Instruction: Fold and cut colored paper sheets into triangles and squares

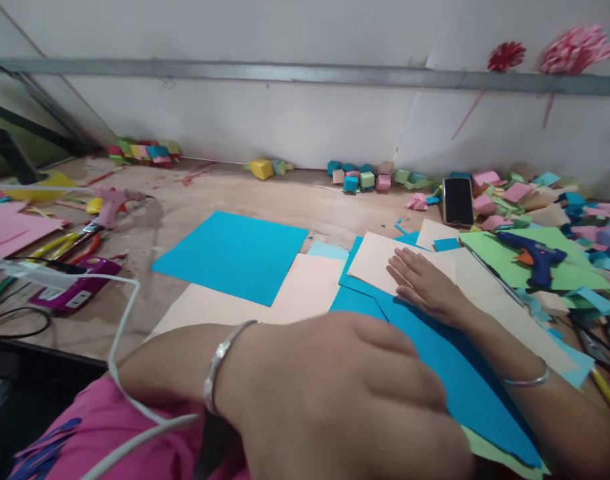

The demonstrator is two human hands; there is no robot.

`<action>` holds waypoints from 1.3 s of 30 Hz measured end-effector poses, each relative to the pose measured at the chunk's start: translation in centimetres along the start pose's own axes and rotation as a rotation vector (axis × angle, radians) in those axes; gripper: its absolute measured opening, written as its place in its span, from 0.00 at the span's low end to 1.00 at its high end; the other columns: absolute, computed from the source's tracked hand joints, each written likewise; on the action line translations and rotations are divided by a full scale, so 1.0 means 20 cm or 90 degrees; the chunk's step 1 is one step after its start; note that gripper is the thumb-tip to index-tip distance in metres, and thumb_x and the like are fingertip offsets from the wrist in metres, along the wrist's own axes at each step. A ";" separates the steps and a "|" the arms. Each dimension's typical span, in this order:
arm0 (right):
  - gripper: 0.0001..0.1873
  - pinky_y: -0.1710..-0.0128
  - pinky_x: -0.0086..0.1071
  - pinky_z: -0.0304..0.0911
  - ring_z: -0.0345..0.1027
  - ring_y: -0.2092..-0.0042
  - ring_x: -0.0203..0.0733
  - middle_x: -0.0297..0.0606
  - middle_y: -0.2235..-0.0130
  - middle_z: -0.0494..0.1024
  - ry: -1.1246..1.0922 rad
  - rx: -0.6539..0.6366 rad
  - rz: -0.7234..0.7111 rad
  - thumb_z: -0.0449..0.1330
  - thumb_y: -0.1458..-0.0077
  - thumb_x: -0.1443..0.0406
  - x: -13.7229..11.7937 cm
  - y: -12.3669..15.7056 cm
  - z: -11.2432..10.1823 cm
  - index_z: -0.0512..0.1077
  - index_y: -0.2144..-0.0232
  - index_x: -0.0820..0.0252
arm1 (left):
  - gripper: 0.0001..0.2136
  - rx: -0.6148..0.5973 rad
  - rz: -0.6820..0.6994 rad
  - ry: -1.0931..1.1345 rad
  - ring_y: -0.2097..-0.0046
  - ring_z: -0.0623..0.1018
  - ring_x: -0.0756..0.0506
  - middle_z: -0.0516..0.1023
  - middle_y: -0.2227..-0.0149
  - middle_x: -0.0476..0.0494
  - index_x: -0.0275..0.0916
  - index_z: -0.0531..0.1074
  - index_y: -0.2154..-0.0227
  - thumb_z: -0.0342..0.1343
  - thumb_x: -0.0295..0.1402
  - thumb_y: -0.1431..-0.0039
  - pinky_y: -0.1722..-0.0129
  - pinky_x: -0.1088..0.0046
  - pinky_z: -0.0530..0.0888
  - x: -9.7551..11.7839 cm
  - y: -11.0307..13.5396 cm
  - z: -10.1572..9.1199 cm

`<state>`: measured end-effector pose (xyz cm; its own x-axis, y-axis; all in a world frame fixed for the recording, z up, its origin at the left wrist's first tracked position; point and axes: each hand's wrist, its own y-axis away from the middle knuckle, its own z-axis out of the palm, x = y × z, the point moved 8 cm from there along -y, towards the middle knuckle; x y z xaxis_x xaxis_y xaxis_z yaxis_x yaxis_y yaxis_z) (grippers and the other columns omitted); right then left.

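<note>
My right hand lies flat, fingers stretched out, on a peach paper sheet that rests on a blue sheet. My left hand is very close to the camera, large and blurred, its fingers curled downward over the near edge of the blue sheet; whether it grips anything is hidden. Both wrists wear silver bangles. A separate blue square sheet lies to the left on a larger peach sheet.
A phone and a blue glue gun on green paper lie at the right among paper scraps. Folded paper cubes line the wall. A pink glue gun, a purple stapler and cables sit at the left.
</note>
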<state>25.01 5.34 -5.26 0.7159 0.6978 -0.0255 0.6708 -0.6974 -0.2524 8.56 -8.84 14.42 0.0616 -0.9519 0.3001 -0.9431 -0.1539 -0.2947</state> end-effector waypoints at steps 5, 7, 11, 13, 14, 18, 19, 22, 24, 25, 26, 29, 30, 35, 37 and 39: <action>0.30 0.35 0.55 0.49 0.41 0.30 0.54 0.50 0.32 0.54 -0.017 -0.024 -0.025 0.50 0.35 0.53 -0.08 -0.01 -0.01 0.57 0.35 0.60 | 0.15 0.219 -0.245 -0.160 0.56 0.80 0.47 0.81 0.56 0.46 0.49 0.73 0.49 0.48 0.31 0.34 0.57 0.71 0.76 -0.41 0.28 -0.15; 0.34 0.35 0.55 0.48 0.39 0.30 0.56 0.52 0.32 0.53 -0.020 -0.037 -0.037 0.53 0.38 0.50 -0.13 -0.01 -0.04 0.57 0.35 0.62 | 0.13 0.231 -0.376 -0.224 0.63 0.80 0.48 0.82 0.61 0.44 0.43 0.75 0.52 0.48 0.33 0.34 0.64 0.73 0.75 -0.59 0.43 -0.13; 0.44 0.34 0.55 0.47 0.37 0.30 0.57 0.52 0.31 0.49 -0.050 -0.046 -0.067 0.58 0.44 0.45 -0.31 -0.01 -0.12 0.53 0.34 0.61 | 0.12 0.098 -0.523 -0.264 0.60 0.80 0.44 0.81 0.58 0.41 0.41 0.76 0.55 0.50 0.35 0.35 0.65 0.70 0.73 -0.72 0.64 0.08; 0.45 0.34 0.56 0.48 0.36 0.30 0.58 0.52 0.30 0.46 -0.061 -0.061 -0.097 0.60 0.46 0.45 -0.42 0.00 -0.15 0.54 0.34 0.60 | 0.11 0.091 -0.499 -0.189 0.57 0.79 0.44 0.81 0.57 0.41 0.41 0.76 0.55 0.51 0.35 0.34 0.61 0.69 0.73 -0.63 0.66 0.18; 0.46 0.34 0.55 0.48 0.36 0.30 0.59 0.53 0.30 0.46 -0.063 -0.068 -0.114 0.59 0.46 0.44 -0.48 0.01 -0.16 0.55 0.34 0.61 | 0.10 0.084 -0.478 -0.131 0.56 0.78 0.45 0.81 0.58 0.42 0.41 0.76 0.56 0.51 0.35 0.34 0.59 0.70 0.73 -0.56 0.65 0.23; 0.46 0.35 0.54 0.51 0.38 0.30 0.61 0.57 0.31 0.48 -0.065 -0.072 -0.164 0.60 0.48 0.43 -0.66 0.04 -0.18 0.57 0.36 0.65 | 0.09 0.048 -0.449 0.009 0.61 0.75 0.47 0.77 0.64 0.46 0.40 0.74 0.65 0.52 0.36 0.34 0.62 0.71 0.71 -0.36 0.59 0.40; 0.45 0.35 0.54 0.52 0.39 0.30 0.61 0.57 0.31 0.49 -0.066 -0.075 -0.165 0.61 0.47 0.45 -0.69 0.04 -0.17 0.58 0.36 0.64 | 0.08 0.042 -0.452 0.022 0.62 0.74 0.47 0.76 0.65 0.46 0.40 0.74 0.65 0.53 0.37 0.34 0.64 0.71 0.70 -0.33 0.57 0.43; 0.37 0.36 0.53 0.53 0.42 0.31 0.61 0.55 0.32 0.53 -0.070 -0.084 -0.151 0.61 0.44 0.53 -0.72 0.04 -0.15 0.60 0.38 0.64 | 0.08 0.022 -0.458 0.029 0.63 0.71 0.46 0.73 0.67 0.46 0.40 0.72 0.67 0.57 0.38 0.38 0.67 0.71 0.67 -0.31 0.54 0.52; 0.30 0.36 0.53 0.53 0.45 0.32 0.60 0.55 0.33 0.56 -0.066 -0.074 -0.143 0.58 0.41 0.61 -0.72 0.03 -0.15 0.61 0.38 0.66 | 0.08 0.012 -0.464 0.009 0.64 0.70 0.45 0.71 0.67 0.46 0.39 0.70 0.69 0.58 0.37 0.40 0.69 0.71 0.66 -0.31 0.53 0.56; 0.28 0.36 0.52 0.53 0.46 0.32 0.59 0.55 0.34 0.57 -0.064 -0.062 -0.142 0.55 0.39 0.64 -0.72 0.02 -0.16 0.61 0.38 0.67 | 0.07 0.009 -0.467 -0.006 0.65 0.69 0.45 0.70 0.67 0.46 0.39 0.69 0.70 0.59 0.35 0.40 0.69 0.71 0.66 -0.31 0.52 0.57; 0.26 0.36 0.51 0.53 0.48 0.32 0.58 0.54 0.34 0.59 -0.063 -0.047 -0.143 0.53 0.39 0.67 -0.71 0.02 -0.17 0.62 0.39 0.68 | 0.05 0.004 -0.469 -0.024 0.65 0.69 0.45 0.70 0.67 0.45 0.39 0.69 0.70 0.59 0.33 0.42 0.70 0.71 0.66 -0.31 0.51 0.58; 0.20 0.42 0.46 0.61 0.59 0.39 0.55 0.54 0.40 0.67 -0.085 -0.006 -0.131 0.50 0.38 0.70 -0.69 0.01 -0.21 0.67 0.44 0.69 | 0.05 -0.013 -0.454 -0.068 0.65 0.68 0.45 0.70 0.65 0.44 0.38 0.70 0.65 0.58 0.28 0.44 0.69 0.69 0.67 -0.30 0.49 0.60; 0.18 0.47 0.45 0.65 0.64 0.44 0.54 0.54 0.44 0.71 -0.097 0.005 -0.121 0.50 0.38 0.69 -0.68 0.00 -0.22 0.69 0.47 0.69 | 0.06 -0.018 -0.445 -0.080 0.65 0.68 0.45 0.70 0.64 0.44 0.37 0.70 0.63 0.58 0.29 0.44 0.69 0.69 0.67 -0.30 0.48 0.60; 0.14 0.72 0.36 0.61 0.66 0.68 0.44 0.41 0.69 0.73 -0.098 0.070 -0.085 0.49 0.39 0.71 -0.63 0.02 -0.26 0.70 0.54 0.66 | 0.04 -0.035 -0.402 -0.156 0.66 0.67 0.44 0.70 0.66 0.44 0.37 0.70 0.62 0.56 0.30 0.39 0.71 0.67 0.65 -0.28 0.47 0.62; 0.19 0.74 0.35 0.57 0.63 0.70 0.42 0.38 0.71 0.71 -0.082 0.092 -0.072 0.49 0.40 0.72 -0.61 0.03 -0.27 0.66 0.48 0.67 | 0.03 -0.030 -0.386 -0.179 0.67 0.67 0.45 0.70 0.67 0.44 0.36 0.70 0.64 0.53 0.30 0.37 0.71 0.67 0.65 -0.27 0.46 0.62; 0.21 0.74 0.34 0.56 0.62 0.70 0.42 0.37 0.72 0.70 -0.078 0.107 -0.067 0.48 0.41 0.73 -0.59 0.03 -0.30 0.65 0.45 0.65 | 0.05 -0.017 -0.371 -0.188 0.67 0.67 0.45 0.69 0.69 0.45 0.36 0.71 0.67 0.51 0.29 0.36 0.70 0.67 0.66 -0.27 0.46 0.62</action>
<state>18.03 -4.31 0.63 0.6077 0.7872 -0.1046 0.6918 -0.5895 -0.4171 3.65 -8.45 -1.14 0.6486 -0.7481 0.1404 -0.7360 -0.6634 -0.1350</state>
